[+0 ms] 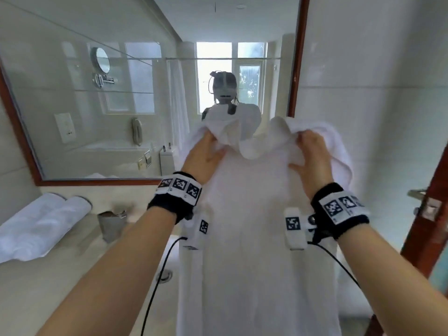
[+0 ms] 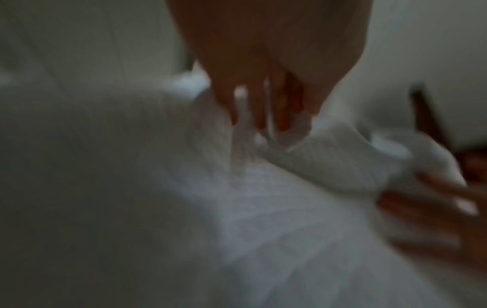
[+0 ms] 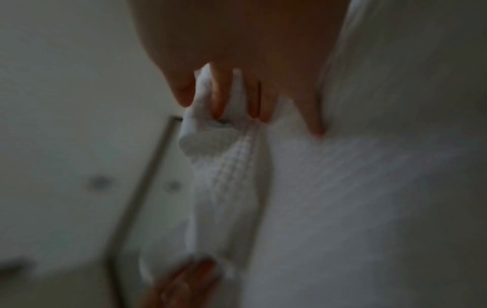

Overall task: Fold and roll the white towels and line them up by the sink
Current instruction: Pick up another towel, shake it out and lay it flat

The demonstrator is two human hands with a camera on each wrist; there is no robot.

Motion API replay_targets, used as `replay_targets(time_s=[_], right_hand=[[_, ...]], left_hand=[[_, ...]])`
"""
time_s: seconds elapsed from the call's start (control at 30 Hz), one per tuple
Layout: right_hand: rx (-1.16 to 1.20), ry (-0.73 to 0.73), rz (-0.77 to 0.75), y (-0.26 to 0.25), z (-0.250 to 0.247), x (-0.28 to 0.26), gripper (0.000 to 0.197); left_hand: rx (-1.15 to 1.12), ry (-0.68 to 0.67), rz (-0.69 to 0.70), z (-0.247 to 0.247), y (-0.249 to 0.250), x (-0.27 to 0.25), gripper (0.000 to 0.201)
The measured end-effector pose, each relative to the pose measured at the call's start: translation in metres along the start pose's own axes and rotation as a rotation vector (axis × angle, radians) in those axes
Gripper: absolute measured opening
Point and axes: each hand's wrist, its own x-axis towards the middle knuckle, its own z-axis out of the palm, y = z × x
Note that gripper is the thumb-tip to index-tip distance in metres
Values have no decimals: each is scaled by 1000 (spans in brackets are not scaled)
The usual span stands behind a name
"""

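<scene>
A large white towel hangs lengthwise in front of me, held up at chest height before the mirror. My left hand grips its upper left edge and my right hand grips its upper right edge, with the top hem bunched and sagging between them. The left wrist view shows the left hand with its fingers curled into the white towel. In the right wrist view the right hand clutches the towel's bunched hem. Two rolled white towels lie on the counter at the left.
A beige counter runs below the mirror, with a sink drain and a metal faucet behind the hanging towel's left side. A wooden door with a metal handle stands at the right.
</scene>
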Motion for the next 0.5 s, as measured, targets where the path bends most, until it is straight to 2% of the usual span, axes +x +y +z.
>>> replay_targets(time_s=[0.03,0.07,0.1,0.2,0.27,0.33,0.43,0.5], right_hand=[[-144,-90,68,34,10,27,35],[-326,-234,130,73,16,52,50],[-476,-378,208,111,19,73,57],[-875,-650,485,213,7,102,50],[-1017,-746,610,264,-5,101,49],[-1110,-775,645,295,-14,95,51],[-1282,-838,655,316,-25,81,50],[-1319,-856,687,329,-34,67,50]], left_hand=[[187,-180,-57,26,-35,17,47],[342,-354,-120,50,-69,25,72],[439,-479,-177,72,-98,26,82],[504,-723,-293,122,-166,6,68],[554,-856,-382,143,-196,-12,62],[638,-945,-404,157,-215,-28,59],[703,-1127,-399,177,-231,-56,54],[700,-1250,-447,190,-240,-77,55]])
